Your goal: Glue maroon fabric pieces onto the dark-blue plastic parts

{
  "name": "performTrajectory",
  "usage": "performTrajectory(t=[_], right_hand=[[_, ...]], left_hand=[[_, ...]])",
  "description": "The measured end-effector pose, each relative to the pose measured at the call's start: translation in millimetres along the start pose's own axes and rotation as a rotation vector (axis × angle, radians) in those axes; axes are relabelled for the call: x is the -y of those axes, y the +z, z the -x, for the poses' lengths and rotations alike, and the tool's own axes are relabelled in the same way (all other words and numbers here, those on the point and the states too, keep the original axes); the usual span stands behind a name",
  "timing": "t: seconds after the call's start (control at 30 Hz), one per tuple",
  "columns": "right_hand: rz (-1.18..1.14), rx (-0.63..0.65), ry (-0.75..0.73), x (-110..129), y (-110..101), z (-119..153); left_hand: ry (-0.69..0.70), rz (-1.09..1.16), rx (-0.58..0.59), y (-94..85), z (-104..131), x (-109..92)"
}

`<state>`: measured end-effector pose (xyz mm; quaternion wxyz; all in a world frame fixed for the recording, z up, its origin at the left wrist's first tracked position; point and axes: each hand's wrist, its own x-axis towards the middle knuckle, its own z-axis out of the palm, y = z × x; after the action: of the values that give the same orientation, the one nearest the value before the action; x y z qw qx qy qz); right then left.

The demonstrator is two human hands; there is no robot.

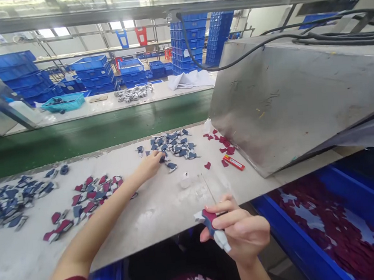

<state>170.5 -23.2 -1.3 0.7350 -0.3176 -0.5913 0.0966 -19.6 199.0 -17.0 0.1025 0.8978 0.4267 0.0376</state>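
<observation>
My left hand (152, 164) reaches over the worktable, its fingers closed on a small navy-and-white plastic piece (162, 159) at the near edge of a pile of similar pieces (177, 144). Nearer to me, my right hand (241, 228) grips a small maroon, navy and white plastic piece (210, 221) between thumb and fingers. A thin stick (208, 187) points up and away from that hand's fingertips. A small white pot (185, 180) stands between the hands. Loose maroon bits (224, 142) lie to the right, beside a red-orange packet (234, 162).
Maroon-and-white pieces (91, 195) and more navy pieces (13, 199) lie on the left of the table. A green conveyor belt (103, 129) runs behind. At right stand a metal housing (292, 94) and a blue bin (296, 239) of maroon bits. A cable (233, 62) hangs above.
</observation>
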Motion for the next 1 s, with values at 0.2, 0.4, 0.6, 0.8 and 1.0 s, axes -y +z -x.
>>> performTrajectory(t=[0.2, 0.4, 0.6, 0.8, 1.0], right_hand=[[0.096, 0.177, -0.123, -7.0, 7.6, 5.0], [0.226, 0.157, -0.203, -15.4, 23.1, 8.7], [0.164, 0.034, -0.150, -20.7, 34.2, 21.4], [0.206, 0.119, -0.172, -26.0, 36.2, 24.3], [0.228, 0.163, -0.098, -33.2, 36.8, 30.9]], left_hand=[[-0.025, 0.339, -0.256, -1.4, 78.5, -35.0], [-0.254, 1.008, -0.310, -1.0, 153.7, -104.1], [-0.311, 1.448, -0.303, 23.6, 162.5, -142.4], [-0.423, 1.608, -0.365, 39.0, 155.1, -145.2], [-0.392, 1.603, -0.279, 33.2, 152.0, -137.4]])
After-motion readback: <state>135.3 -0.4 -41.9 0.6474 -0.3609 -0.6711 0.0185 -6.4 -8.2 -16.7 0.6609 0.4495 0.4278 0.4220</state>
